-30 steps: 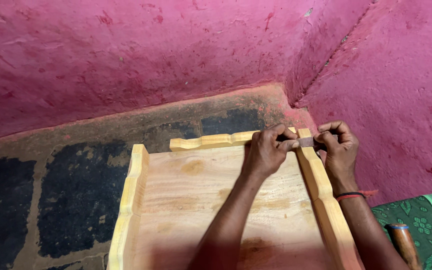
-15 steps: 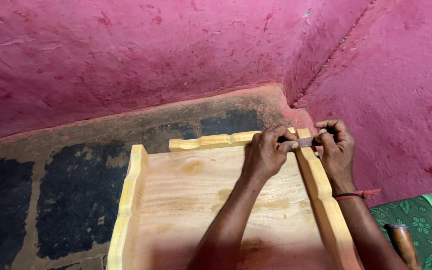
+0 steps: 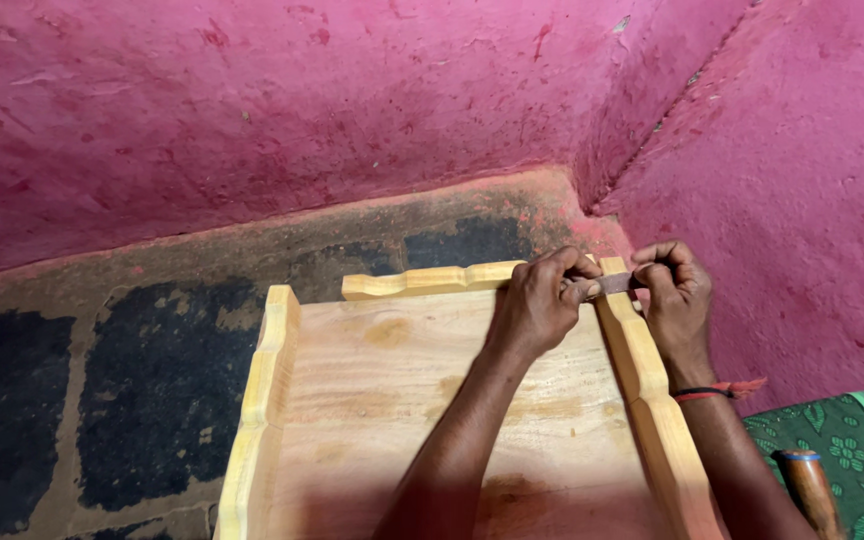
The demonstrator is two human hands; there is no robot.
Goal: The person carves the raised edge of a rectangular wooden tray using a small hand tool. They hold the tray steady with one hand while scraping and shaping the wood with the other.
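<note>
A pale wooden tray (image 3: 382,400) with scalloped raised rims lies on the floor in front of me. At its far right corner both my hands pinch a small brownish strip (image 3: 616,284), stretched across the top of the right rim (image 3: 652,400). My left hand (image 3: 542,305) grips the strip's left end from inside the tray, fingers curled. My right hand (image 3: 674,300) holds the other end from outside the rim, with a dark band and red thread at its wrist. The far rim (image 3: 422,281) runs left from my left hand.
Rough pink plastered walls (image 3: 352,120) meet in a corner just beyond the tray. The floor (image 3: 152,400) is dark, patchy stone. At the lower right are green patterned cloth (image 3: 842,450) and a wooden tool handle (image 3: 810,490).
</note>
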